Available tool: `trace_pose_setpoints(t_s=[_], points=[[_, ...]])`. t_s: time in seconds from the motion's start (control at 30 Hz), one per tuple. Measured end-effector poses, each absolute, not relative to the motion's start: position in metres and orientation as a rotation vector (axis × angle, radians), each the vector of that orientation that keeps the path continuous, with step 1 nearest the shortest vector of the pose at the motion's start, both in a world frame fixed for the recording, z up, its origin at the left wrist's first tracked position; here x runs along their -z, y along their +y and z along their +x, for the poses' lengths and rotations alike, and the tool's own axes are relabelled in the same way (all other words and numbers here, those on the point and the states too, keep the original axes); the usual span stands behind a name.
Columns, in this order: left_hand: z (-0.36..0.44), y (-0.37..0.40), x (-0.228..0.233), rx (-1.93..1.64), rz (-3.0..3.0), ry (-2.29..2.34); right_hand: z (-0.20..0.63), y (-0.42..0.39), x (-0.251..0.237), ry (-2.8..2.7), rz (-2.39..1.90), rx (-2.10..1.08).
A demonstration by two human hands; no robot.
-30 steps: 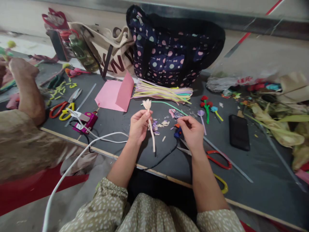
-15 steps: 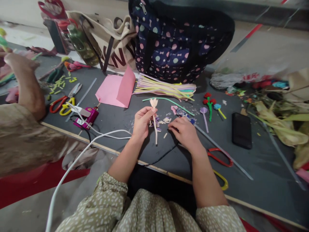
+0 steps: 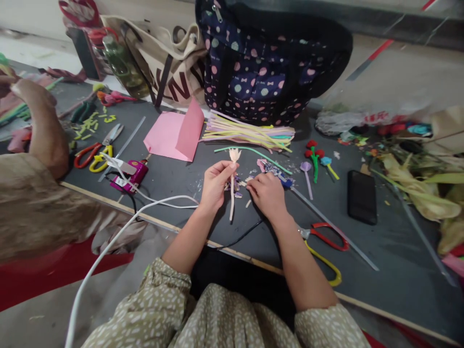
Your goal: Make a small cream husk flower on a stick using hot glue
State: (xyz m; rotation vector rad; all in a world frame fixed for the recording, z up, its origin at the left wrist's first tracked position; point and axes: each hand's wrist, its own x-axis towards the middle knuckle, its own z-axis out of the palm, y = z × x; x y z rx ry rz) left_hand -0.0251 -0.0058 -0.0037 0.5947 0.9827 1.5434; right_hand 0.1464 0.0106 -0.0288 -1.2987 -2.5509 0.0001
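Observation:
My left hand (image 3: 214, 186) pinches a pale cream craft flower (image 3: 235, 154) just under its petals. The flower's thin stem (image 3: 232, 205) hangs down below the fingers. My right hand (image 3: 267, 193) is a little to the right, low over the table, with its fingertips pressed together among small cut scraps (image 3: 242, 183) of cream and purple. Whatever sits between those fingertips is too small to make out. Just behind the right hand lies a blue glue gun (image 3: 286, 182), partly hidden, with a long clear glue stick (image 3: 333, 227) running from it.
Red-and-yellow scissors (image 3: 328, 234) lie beside my right forearm. Behind my hands are a bundle of fuzzy stems (image 3: 250, 130), pink paper (image 3: 170, 133) and a polka-dot bag (image 3: 261, 67). A phone (image 3: 362, 197) is on the right; a white cable (image 3: 119, 237) crosses the left. Another person's arm (image 3: 47, 125) rests there.
My right hand has moved slightly left, closer to the scraps and the flower. The flower has shifted a little right, and its stem now slants the other way. More of the scissors shows.

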Motion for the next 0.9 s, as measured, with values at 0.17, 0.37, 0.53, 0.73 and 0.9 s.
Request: trace_pose_setpoints(t_s=[0.17,0.37,0.53,0.73,0.9], points=[[-0.023,-0.007,0.004,-1.521,0.621,0.972,0.143,0.011,0.03,-2.595,-1.334,0.07],[-0.022,-0.007,0.003,-1.493,0.624,0.981,0.163,0.008,0.017,-2.534,-1.296,-0.103],[-0.022,-0.007,0.004,-1.479,0.629,0.993,0.191,0.008,-0.008,-2.021,-2.097,-0.079],[-0.019,-0.006,0.007,-1.483,0.668,1.026,0.186,0.011,-0.014,-2.096,-2.504,-0.349],[-0.019,-0.003,0.012,-1.523,0.699,1.045,0.172,0.01,0.001,-2.109,-2.458,-0.374]])
